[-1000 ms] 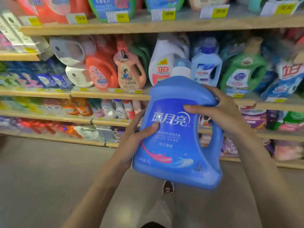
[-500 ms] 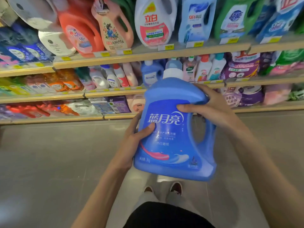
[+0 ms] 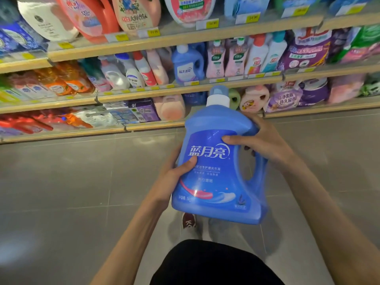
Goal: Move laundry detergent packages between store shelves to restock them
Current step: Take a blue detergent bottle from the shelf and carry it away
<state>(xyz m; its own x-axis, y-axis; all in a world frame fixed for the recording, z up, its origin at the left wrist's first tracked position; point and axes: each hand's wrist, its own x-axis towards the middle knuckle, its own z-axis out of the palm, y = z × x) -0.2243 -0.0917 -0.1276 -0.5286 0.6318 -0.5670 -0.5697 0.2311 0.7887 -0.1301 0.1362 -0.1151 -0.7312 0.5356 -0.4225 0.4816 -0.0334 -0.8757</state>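
A person holds a blue detergent jug [image 3: 218,165] upright in both hands above a grey tiled floor [image 3: 61,192], in front of wooden store shelves [image 3: 144,43]. The left hand [image 3: 174,177] cups the jug's lower left side, thumb pressed flat on the label; the right hand [image 3: 261,142] wraps the upper right shoulder just above the handle opening, fingers curled over the front. Open floor spreads to the left of the grip and to its right, with nothing standing on it there (only a dark red shoe [image 3: 188,221] shows directly beneath the jug). Beyond the grip, the bottom shelf edge [image 3: 154,125] runs just behind the jug's white cap [image 3: 218,97].

The jug's label carries white characters reading 蓝月亮 over a red and white swirl; smaller print below is too blurred to read. A smaller blue bottle [image 3: 188,63] with the same brand mark stands on the middle shelf, above and left of the grip. Yellow price tags [image 3: 153,32] line the shelf edges, their figures illegible. Purple bags [image 3: 306,50] sit above and to the right, and orange jugs [image 3: 88,17] high to the left.
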